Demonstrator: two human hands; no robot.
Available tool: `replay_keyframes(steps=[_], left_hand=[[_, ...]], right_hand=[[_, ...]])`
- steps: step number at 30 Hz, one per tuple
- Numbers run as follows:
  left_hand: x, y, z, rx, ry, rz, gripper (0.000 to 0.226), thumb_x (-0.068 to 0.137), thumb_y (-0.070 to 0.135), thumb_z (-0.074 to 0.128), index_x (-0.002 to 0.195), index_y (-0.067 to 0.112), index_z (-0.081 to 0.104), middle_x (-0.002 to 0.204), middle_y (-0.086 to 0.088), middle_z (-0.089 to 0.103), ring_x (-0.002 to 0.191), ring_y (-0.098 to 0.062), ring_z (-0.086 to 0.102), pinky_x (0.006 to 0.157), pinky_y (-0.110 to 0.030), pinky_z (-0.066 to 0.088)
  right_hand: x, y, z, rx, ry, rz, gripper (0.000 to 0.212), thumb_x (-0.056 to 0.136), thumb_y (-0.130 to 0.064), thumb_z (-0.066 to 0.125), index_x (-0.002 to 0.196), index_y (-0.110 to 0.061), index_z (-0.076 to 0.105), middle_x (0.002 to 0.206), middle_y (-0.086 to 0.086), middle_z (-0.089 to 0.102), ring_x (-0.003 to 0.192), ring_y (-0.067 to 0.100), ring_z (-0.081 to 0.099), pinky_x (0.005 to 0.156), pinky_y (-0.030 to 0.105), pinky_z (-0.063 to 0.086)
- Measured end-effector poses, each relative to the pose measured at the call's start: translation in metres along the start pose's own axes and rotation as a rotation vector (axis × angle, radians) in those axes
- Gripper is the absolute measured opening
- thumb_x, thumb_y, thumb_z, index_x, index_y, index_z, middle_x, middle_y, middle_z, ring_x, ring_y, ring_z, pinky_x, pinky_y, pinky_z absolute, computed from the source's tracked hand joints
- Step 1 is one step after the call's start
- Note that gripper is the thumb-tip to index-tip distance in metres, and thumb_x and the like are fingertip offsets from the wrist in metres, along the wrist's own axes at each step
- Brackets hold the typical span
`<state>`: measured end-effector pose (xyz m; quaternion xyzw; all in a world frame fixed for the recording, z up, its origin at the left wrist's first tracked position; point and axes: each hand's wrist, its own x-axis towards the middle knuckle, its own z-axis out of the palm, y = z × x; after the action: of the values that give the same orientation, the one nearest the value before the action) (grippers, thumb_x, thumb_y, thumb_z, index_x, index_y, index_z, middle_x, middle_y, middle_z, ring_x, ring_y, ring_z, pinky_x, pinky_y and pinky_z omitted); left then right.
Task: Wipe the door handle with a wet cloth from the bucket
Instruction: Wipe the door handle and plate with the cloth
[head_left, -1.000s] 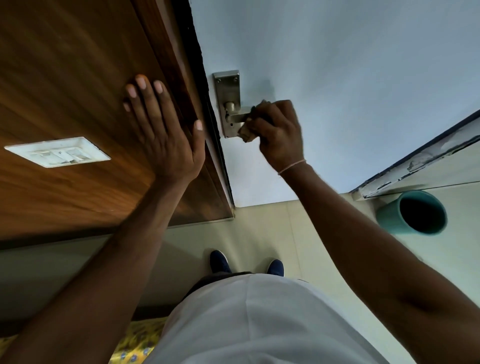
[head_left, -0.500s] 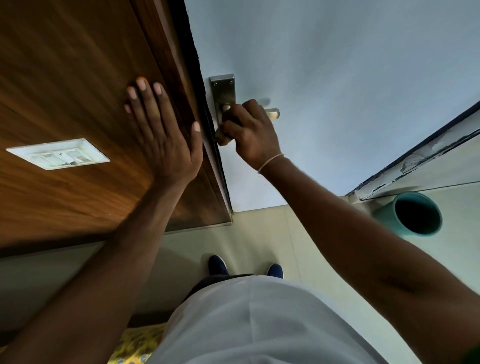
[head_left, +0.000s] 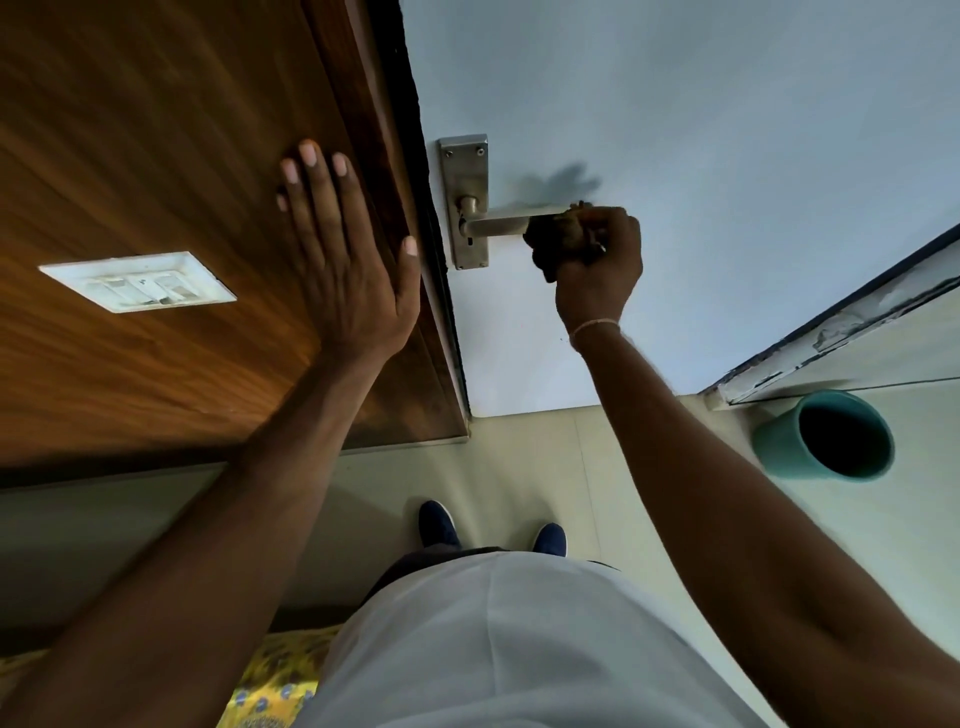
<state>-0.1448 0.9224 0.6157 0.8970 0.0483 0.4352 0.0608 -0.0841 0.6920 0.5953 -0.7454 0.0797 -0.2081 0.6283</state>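
Observation:
A steel lever door handle (head_left: 498, 224) on its long backplate (head_left: 465, 171) is fixed to the pale blue door (head_left: 701, 130). My right hand (head_left: 592, 254) is closed around a bunched brownish cloth (head_left: 558, 236), pressed over the outer end of the lever. The lever's tip is hidden under cloth and fingers. My left hand (head_left: 343, 254) lies flat with fingers spread on the brown wooden panel (head_left: 156, 130) beside the door edge. A teal bucket (head_left: 826, 436) stands on the floor at the right, its inside dark.
A white switch plate (head_left: 137, 281) sits on the wooden panel at left. A chipped door frame edge (head_left: 841, 322) runs diagonally at right above the bucket. My blue shoes (head_left: 439, 522) stand on pale floor tiles. Yellow patterned fabric (head_left: 270, 680) shows at the bottom.
My right hand with the cloth has slid along the lever from near the backplate out to its free end. The left hand has stayed flat on the wood.

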Motion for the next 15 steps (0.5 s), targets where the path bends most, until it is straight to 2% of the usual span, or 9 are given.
replay_keyframes(steps=[2, 4, 6, 8, 10, 12, 15], left_hand=[[-0.002, 0.001, 0.000, -0.003, -0.012, -0.006, 0.080, 0.105, 0.037, 0.059, 0.165, -0.006, 0.028, 0.170, -0.034, 0.030, 0.161, -0.052, 0.027, 0.136, -0.059, 0.019], [-0.004, 0.002, -0.001, -0.012, -0.023, -0.014, 0.081, 0.105, 0.038, 0.059, 0.165, -0.006, 0.027, 0.171, -0.034, 0.029, 0.162, -0.051, 0.025, 0.136, -0.059, 0.019], [-0.006, 0.002, -0.002, -0.022, -0.037, -0.016, 0.080, 0.106, 0.038, 0.058, 0.166, -0.005, 0.025, 0.172, -0.033, 0.027, 0.162, -0.050, 0.024, 0.136, -0.059, 0.018], [-0.006, 0.002, -0.005, -0.033, -0.046, -0.012, 0.079, 0.107, 0.039, 0.055, 0.166, -0.004, 0.025, 0.173, -0.033, 0.026, 0.163, -0.050, 0.022, 0.136, -0.059, 0.018], [-0.007, 0.001, -0.009, -0.040, -0.047, -0.008, 0.076, 0.109, 0.040, 0.051, 0.166, -0.005, 0.026, 0.173, -0.033, 0.026, 0.163, -0.049, 0.022, 0.135, -0.060, 0.019], [-0.006, 0.000, -0.011, -0.045, -0.053, -0.005, 0.074, 0.111, 0.041, 0.047, 0.166, -0.004, 0.026, 0.173, -0.032, 0.026, 0.164, -0.048, 0.022, 0.135, -0.060, 0.019], [-0.006, 0.000, -0.012, -0.035, -0.063, -0.013, 0.074, 0.112, 0.044, 0.045, 0.167, -0.003, 0.026, 0.174, -0.030, 0.026, 0.164, -0.046, 0.022, 0.136, -0.058, 0.019]], right_hand=[[-0.008, -0.009, 0.007, 0.116, 0.042, 0.235, 0.032, 0.075, 0.007, 0.065, 0.091, -0.021, 0.064, 0.104, 0.015, 0.072, 0.084, 0.043, 0.076, 0.049, 0.042, 0.062], [-0.022, -0.012, 0.013, 0.171, 0.021, 0.417, 0.033, 0.075, 0.011, 0.067, 0.090, -0.018, 0.063, 0.095, 0.019, 0.075, 0.070, 0.046, 0.076, 0.044, 0.036, 0.054], [-0.043, -0.015, 0.022, 0.185, -0.042, 0.466, 0.030, 0.079, 0.007, 0.078, 0.093, -0.017, 0.068, 0.098, 0.018, 0.077, 0.072, 0.045, 0.078, 0.046, 0.035, 0.057], [-0.058, -0.021, 0.033, 0.089, -0.121, 0.317, 0.028, 0.080, -0.007, 0.084, 0.099, -0.024, 0.074, 0.101, 0.004, 0.079, 0.086, 0.032, 0.079, 0.064, 0.044, 0.067], [-0.059, -0.032, 0.043, -0.055, -0.178, 0.123, 0.026, 0.083, -0.019, 0.085, 0.107, -0.024, 0.077, 0.105, -0.005, 0.078, 0.095, 0.018, 0.074, 0.086, 0.043, 0.066], [-0.054, -0.043, 0.051, -0.167, -0.190, 0.001, 0.025, 0.086, -0.027, 0.085, 0.109, -0.020, 0.077, 0.108, -0.003, 0.076, 0.095, 0.018, 0.071, 0.090, 0.038, 0.063], [-0.049, -0.053, 0.054, -0.279, -0.192, -0.085, 0.022, 0.088, -0.027, 0.085, 0.106, -0.017, 0.077, 0.104, 0.001, 0.075, 0.091, 0.021, 0.070, 0.086, 0.031, 0.057]])
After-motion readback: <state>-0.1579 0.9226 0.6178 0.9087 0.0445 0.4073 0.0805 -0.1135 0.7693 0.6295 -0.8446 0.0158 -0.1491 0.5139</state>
